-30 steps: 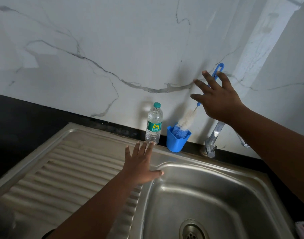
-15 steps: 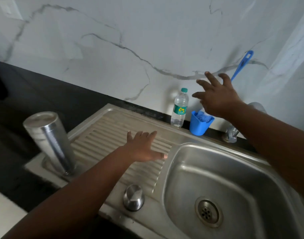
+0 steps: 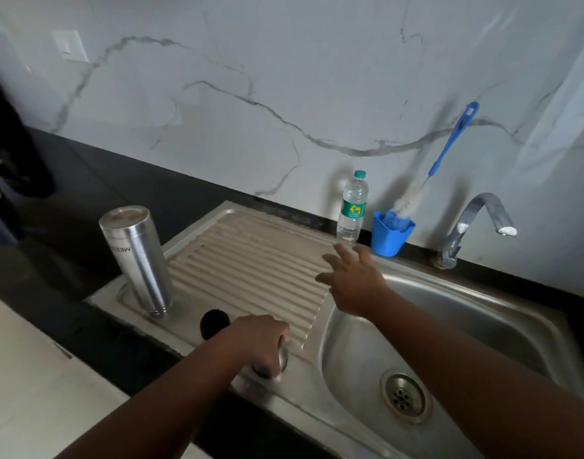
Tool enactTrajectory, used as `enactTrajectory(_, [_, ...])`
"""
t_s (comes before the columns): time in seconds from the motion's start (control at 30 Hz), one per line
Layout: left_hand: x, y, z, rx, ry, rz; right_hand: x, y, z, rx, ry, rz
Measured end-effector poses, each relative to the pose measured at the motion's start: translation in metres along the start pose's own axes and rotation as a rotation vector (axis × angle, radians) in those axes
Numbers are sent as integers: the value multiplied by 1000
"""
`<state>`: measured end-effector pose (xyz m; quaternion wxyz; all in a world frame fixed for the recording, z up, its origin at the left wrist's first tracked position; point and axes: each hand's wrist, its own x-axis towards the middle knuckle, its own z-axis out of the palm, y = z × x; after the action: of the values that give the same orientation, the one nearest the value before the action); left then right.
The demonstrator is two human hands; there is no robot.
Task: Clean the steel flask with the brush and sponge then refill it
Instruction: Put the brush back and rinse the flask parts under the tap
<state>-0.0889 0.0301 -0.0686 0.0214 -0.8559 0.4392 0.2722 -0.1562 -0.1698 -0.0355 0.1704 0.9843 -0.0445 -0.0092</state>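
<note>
We have our left hand [image 3: 262, 346] down on the flask's steel cap [image 3: 277, 359] at the near edge of the drainboard [image 3: 250, 266], fingers curled over its top and gripping it. Our right hand [image 3: 353, 283] hovers above the seam between drainboard and basin [image 3: 482, 319], fingers spread and holding nothing. The flask [image 3: 136, 256] stands mouth-down at the drainboard's left corner, well apart from both hands. The brush [image 3: 439, 167] leans against the wall in the blue cup [image 3: 390, 233] behind the sink, just beside the water bottle [image 3: 351, 207]; something blue fills the cup, and we cannot tell whether it is the sponge.

The step, as we judge it, is lifting the cap clear. The cap is smooth and likely wet, so we should grip its sides firmly and lift straight up, not drag it. Our free right hand is well placed to fetch the brush by its handle, taking care not to knock the bottle over.
</note>
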Motion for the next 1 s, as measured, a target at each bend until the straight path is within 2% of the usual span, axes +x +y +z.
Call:
enactTrajectory(0.2, [14, 17, -10, -174, 157, 58, -35, 4, 21, 58, -68, 28])
enactTrajectory(0.33, [38, 44, -24, -440, 296, 150, -59, 28, 29, 70, -102, 112])
enactTrajectory(0.43, [57, 70, -28, -717, 322, 195, -78, 50, 34, 93, -151, 206])
enactTrajectory(0.6, [92, 118, -19, -1298, 172, 68, -113, 88, 53, 184, -206, 399])
enactTrajectory(0.8, [116, 176, -20, -1929, -145, -37, -142, 127, 87, 418, -237, 686])
enactTrajectory(0.87, [125, 192, -21, -2016, -207, -47, -145, 142, 95, 476, -216, 762])
enactTrajectory(1.0, [145, 218, -22, -2032, -295, -22, -139, 180, 113, 608, -141, 886])
